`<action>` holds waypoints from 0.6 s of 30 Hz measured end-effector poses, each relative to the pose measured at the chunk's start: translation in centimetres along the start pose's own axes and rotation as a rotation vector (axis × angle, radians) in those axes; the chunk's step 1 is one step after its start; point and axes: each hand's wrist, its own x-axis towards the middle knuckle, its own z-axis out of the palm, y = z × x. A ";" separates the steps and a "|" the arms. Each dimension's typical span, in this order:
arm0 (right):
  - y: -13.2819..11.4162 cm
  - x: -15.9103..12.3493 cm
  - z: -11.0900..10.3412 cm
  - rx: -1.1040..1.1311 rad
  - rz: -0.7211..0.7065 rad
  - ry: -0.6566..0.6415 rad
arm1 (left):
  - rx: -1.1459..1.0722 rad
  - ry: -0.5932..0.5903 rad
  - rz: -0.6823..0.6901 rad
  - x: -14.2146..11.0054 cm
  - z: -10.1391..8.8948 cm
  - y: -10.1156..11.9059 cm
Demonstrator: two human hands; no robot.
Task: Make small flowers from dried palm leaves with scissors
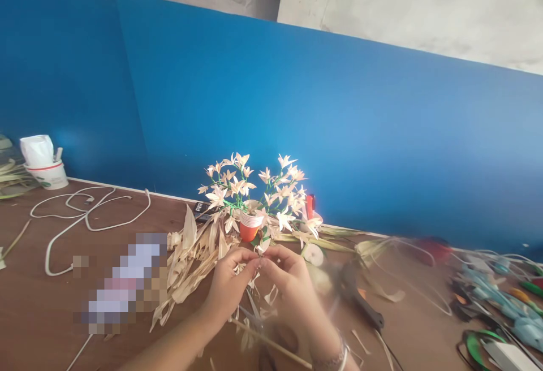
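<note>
At the middle of the table, my left hand point(229, 283) and my right hand point(291, 277) meet, thumbs and fingertips pinched together. Between them is a small pale husk flower point(263, 245), mostly covered by the fingers. Just beyond stand many cream husk flowers point(237, 187) on green stems in an orange and white cup point(249, 227). A heap of dried husks point(197, 255) lies beside my left hand. Under my wrists are husk scraps, a thin stick point(271, 343) and what look like scissors, blurred.
A white cable point(85, 212) loops at the left near a white tub point(46, 174). To the right lies a black-handled tool point(365, 300), with a tape roll point(314, 254) behind. Cluttered blue items point(526, 326) fill the far right. A blue panel point(297, 111) rises behind the table.
</note>
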 end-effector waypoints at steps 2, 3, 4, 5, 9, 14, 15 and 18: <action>-0.1 0.0 -0.3 -0.005 -0.010 0.044 | -0.046 -0.039 -0.068 0.1 0.0 -0.1; -0.1 0.1 -0.5 -0.006 -0.021 0.062 | -0.078 -0.059 -0.101 0.1 0.1 -0.2; -0.1 0.2 -0.7 -0.007 -0.032 0.076 | -0.113 -0.077 -0.130 0.1 0.1 -0.2; -0.1 0.3 -0.8 -0.009 -0.039 0.080 | -0.148 -0.090 -0.153 0.1 0.2 -0.2; -0.3 0.6 -1.5 -0.068 -0.031 0.064 | -0.222 -0.115 -0.204 0.1 0.2 0.2; -1.5 0.5 -6.2 -0.475 -0.090 0.007 | -0.187 -0.095 -0.247 0.3 0.3 0.4; -1.5 0.4 -7.9 -0.593 -0.070 0.010 | -0.179 -0.091 -0.260 0.3 0.4 0.3; -0.7 -0.3 -13.9 -0.989 0.050 0.143 | -0.198 -0.101 -0.297 0.4 0.5 -0.3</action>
